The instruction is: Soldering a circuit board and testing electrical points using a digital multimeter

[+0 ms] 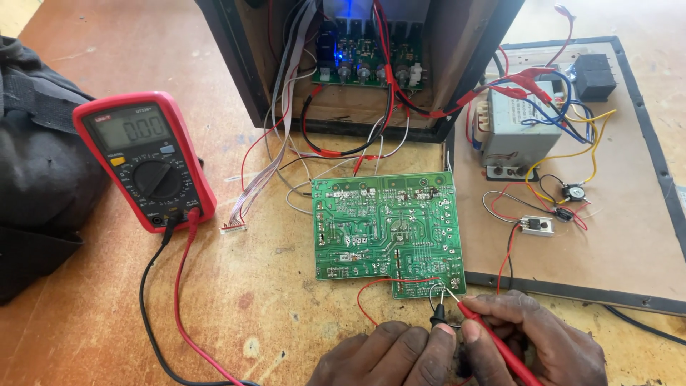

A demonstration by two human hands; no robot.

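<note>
A green circuit board (386, 225) lies solder side up on the wooden table. At the bottom edge, my left hand (389, 354) pinches a black meter probe (437, 312), its tip touching the board's lower right corner. My right hand (539, 339) grips a red meter probe (493, 339), whose metal tip meets the same corner close to the black one. Both leads run left to a red digital multimeter (145, 161) propped against a black bag.
An open wooden cabinet (357, 64) with a lit amplifier board stands behind, wires spilling toward the green board. Its back panel (629, 236) lies at right, carrying a transformer (516, 125) and small parts. The black bag (36, 171) fills the left edge.
</note>
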